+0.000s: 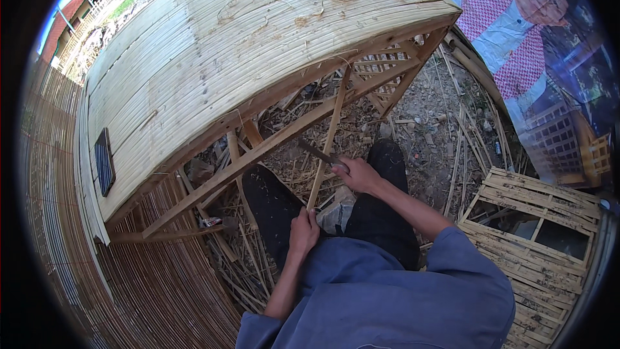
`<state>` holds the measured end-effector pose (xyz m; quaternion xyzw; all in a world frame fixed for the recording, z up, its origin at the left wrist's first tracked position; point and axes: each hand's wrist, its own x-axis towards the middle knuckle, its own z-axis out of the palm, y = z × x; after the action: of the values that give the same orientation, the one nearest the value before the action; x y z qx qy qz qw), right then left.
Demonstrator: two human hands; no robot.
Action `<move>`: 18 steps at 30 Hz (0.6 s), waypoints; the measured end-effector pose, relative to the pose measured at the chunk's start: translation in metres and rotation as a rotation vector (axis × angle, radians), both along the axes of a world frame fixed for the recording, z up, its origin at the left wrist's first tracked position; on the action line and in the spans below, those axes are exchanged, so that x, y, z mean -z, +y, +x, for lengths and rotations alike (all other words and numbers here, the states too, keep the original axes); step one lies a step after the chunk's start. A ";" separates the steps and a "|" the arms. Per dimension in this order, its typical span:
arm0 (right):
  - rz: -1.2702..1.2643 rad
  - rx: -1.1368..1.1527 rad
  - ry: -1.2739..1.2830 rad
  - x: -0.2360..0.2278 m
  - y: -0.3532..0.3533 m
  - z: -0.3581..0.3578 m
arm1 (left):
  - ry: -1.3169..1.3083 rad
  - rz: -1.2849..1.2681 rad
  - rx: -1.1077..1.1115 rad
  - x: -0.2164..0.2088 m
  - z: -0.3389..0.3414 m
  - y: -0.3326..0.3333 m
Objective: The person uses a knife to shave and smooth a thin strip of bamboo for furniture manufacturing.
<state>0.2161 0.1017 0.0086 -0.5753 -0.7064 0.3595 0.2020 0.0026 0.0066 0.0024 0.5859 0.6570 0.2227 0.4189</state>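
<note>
My left hand (303, 232) is closed around the lower end of a narrow bamboo strip (332, 126). The strip slants up and away from my lap, past a wooden brace, to the front edge of a bamboo-slat table. In my right hand (360, 176) is a knife (315, 150), gripped by its handle, the dark blade pointing left and away. Its blade crosses the strip above my left hand; whether it is cutting into it I cannot tell. Both hands are between my knees, in front of the table.
The table (194, 58) has curled shavings and a dark phone (104, 161) on its top. Under it runs a diagonal wooden brace (278, 139). Bamboo scraps litter the ground (426, 148). A slatted bamboo panel (516, 265) lies at right, a printed sheet (549, 77) beyond it.
</note>
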 end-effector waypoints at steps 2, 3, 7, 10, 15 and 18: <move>0.091 -0.261 -0.254 -0.029 0.002 0.002 | -0.004 -0.012 0.005 0.004 -0.004 0.001; 0.179 -0.522 -0.510 -0.038 0.004 0.004 | -0.002 -0.014 0.010 0.006 -0.007 0.003; 0.061 0.051 -0.115 -0.003 0.012 0.019 | -0.053 -0.007 0.012 -0.001 -0.003 0.005; 0.068 -0.032 -0.098 -0.010 0.002 0.012 | -0.034 -0.008 0.004 -0.001 -0.003 0.005; 0.073 0.028 -0.133 0.002 0.006 0.011 | -0.026 -0.040 0.013 -0.005 -0.004 0.008; -0.004 0.156 0.070 0.018 0.004 0.006 | 0.000 -0.024 -0.003 -0.001 -0.002 0.005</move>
<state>0.2221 0.1057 -0.0093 -0.6163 -0.6510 0.3639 0.2527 0.0006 0.0117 0.0036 0.5799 0.6606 0.2155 0.4252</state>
